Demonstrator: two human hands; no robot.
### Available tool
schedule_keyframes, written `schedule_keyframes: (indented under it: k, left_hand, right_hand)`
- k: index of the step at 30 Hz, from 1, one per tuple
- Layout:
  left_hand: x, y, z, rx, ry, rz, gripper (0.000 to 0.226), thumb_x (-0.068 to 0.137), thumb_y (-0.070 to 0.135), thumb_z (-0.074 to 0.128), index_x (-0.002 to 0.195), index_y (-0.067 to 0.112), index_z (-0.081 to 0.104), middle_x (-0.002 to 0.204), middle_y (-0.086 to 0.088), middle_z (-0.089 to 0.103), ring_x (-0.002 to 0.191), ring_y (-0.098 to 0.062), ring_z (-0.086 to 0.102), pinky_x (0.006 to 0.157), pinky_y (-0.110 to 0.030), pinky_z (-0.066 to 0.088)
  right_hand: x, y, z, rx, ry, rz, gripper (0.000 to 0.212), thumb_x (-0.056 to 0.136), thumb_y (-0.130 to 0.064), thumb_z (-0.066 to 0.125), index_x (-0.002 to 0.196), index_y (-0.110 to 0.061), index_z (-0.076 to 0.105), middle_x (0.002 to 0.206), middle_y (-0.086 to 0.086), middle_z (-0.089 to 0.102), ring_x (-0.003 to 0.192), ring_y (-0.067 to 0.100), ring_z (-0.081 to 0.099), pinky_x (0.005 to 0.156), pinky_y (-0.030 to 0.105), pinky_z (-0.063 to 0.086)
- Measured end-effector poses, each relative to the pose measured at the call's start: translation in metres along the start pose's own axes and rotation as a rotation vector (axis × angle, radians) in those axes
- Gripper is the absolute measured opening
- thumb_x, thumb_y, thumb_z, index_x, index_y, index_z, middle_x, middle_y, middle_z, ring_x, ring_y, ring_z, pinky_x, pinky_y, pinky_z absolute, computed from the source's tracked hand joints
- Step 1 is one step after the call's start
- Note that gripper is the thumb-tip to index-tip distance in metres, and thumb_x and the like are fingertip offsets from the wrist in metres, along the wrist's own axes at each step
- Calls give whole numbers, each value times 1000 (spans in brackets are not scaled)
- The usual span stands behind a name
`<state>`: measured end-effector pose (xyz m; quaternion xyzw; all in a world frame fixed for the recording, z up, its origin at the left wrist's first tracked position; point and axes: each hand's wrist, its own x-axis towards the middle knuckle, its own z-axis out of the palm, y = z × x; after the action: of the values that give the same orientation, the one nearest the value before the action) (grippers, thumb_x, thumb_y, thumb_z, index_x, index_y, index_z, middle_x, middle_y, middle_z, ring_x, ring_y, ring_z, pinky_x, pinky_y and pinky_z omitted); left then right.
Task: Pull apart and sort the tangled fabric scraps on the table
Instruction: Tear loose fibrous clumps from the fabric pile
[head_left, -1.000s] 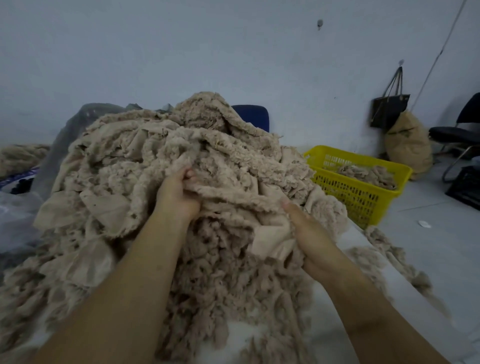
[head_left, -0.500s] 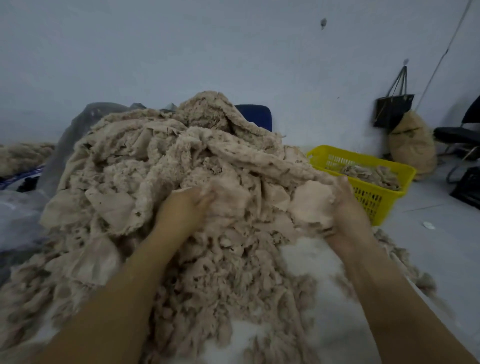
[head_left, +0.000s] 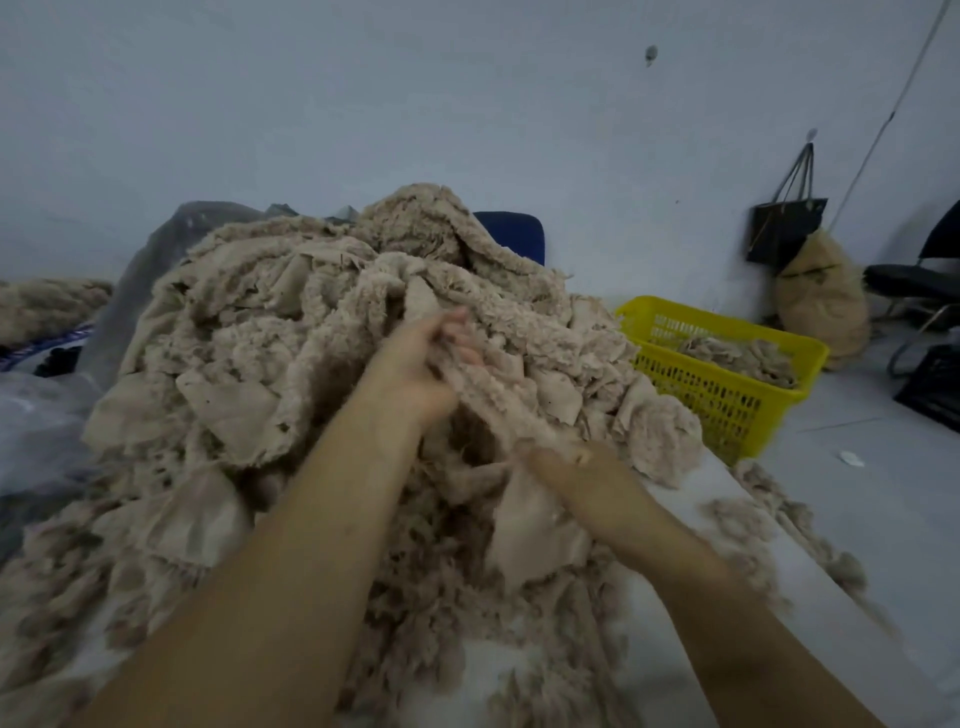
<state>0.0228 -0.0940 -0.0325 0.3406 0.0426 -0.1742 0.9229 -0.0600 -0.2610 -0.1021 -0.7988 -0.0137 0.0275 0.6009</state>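
Table (head_left: 691, 525): white top, bare only at the near right; loose fluff lies scattered along that edge.
Right hand (head_left: 582, 475): low at the front of the heap, fingers closed on the near end of a fuzzy strip; blurred, so the exact grip is hard to read.
Left hand (head_left: 421, 366): higher and farther in, clamped on the same strip, thumb and fingers wrapped round it.
Change: half a second ago the right hand was out wide by the basket with a flat piece, and the left was buried lower in the heap. The hands are now close together, one above the other, on a single strip.
Meaning: I'd judge one piece has been picked out and is being drawn free; separation has begun, sorting of it has not.
Strip (head_left: 498, 410): long axis runs from the right hand up and away to the left hand, then on into the heap's crest; far end is hidden among folds.
Scraps (head_left: 249, 364): beige heap fills most of the table, tall, barely reduced.
Basket (head_left: 727, 395): yellow, beyond the table's right corner on the floor, holding a few scraps.
Progress: early, by the heap's size.
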Motion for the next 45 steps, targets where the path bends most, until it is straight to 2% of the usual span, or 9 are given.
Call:
schedule_keyframes:
  k: [4, 12, 15, 17, 21, 26, 34, 41, 45]
  left_hand:
    - [2, 17, -16, -225, 52, 134, 39, 107, 27, 37, 72, 14, 48, 46, 6, 41, 34, -7, 37, 43, -15, 30]
    - [-12, -37, 18, -135, -103, 100, 40, 109, 28, 31, 83, 10, 55, 54, 3, 51, 41, -5, 44, 41, -15, 38]
    - [-14, -28, 18, -131, -82, 126, 37, 108, 29, 39, 88, 8, 63, 64, 2, 58, 52, -7, 53, 51, -18, 47]
    - [-13, -9, 4, -271, -74, 120, 38, 107, 24, 39, 77, 12, 58, 63, 5, 51, 53, -5, 46, 54, -16, 42]
    - [-2, 15, -31, -423, 36, 145, 58, 104, 13, 28, 48, 13, 41, 46, 4, 34, 40, -8, 30, 47, -17, 27]
    - [1, 38, -77, -537, 232, 301, 51, 106, 11, 30, 56, 20, 41, 43, 10, 36, 36, -4, 30, 39, -12, 25]
    - [-20, -27, -11, 181, 56, 145, 23, 106, 17, 43, 98, 11, 64, 56, 0, 61, 41, -7, 54, 45, -19, 47]
    - [-32, -55, -7, 618, -121, 2, 42, 85, 61, 64, 94, 22, 74, 58, -5, 61, 48, 2, 27, 46, -11, 41]
    - [-28, -65, -4, 647, -80, 71, 19, 86, 30, 74, 84, 17, 61, 54, 5, 46, 39, -4, 41, 38, -15, 30]
  right_hand:
    - [14, 5, -29, 257, 352, 174, 48, 93, -41, 59, 100, 7, 61, 87, 22, 61, 75, 30, 58, 66, 39, 44]
    - [20, -25, 23, -256, 194, -280, 77, 79, -83, 31, 135, -33, 50, 123, -15, 57, 111, 5, 55, 87, 23, 44]
    - [18, -25, 28, -123, 150, -265, 54, 81, -81, 35, 94, -39, 68, 78, -28, 58, 70, -13, 51, 60, 2, 35]
    - [16, -18, 20, -133, 206, -254, 55, 83, -76, 37, 49, -33, 38, 42, -15, 33, 38, 1, 34, 42, 11, 27]
    - [16, 4, 4, 24, 268, -137, 64, 88, -73, 42, 47, -25, 31, 51, -1, 30, 44, 15, 29, 63, 30, 29]
    - [14, 11, -34, 598, 575, 8, 61, 101, -48, 42, 44, -28, 53, 46, -10, 41, 36, 7, 38, 38, 20, 34]
    - [37, -3, -26, 583, 140, 35, 46, 96, -41, 57, 137, -20, 56, 133, 2, 64, 123, 22, 60, 107, 48, 45]
    - [27, -10, -27, 669, -39, -45, 33, 86, -29, 59, 114, -16, 69, 114, 9, 73, 106, 25, 70, 85, 41, 58]
    - [18, -9, -21, 591, -8, -88, 13, 96, -16, 50, 91, -11, 61, 74, 6, 70, 65, 16, 68, 58, 28, 55]
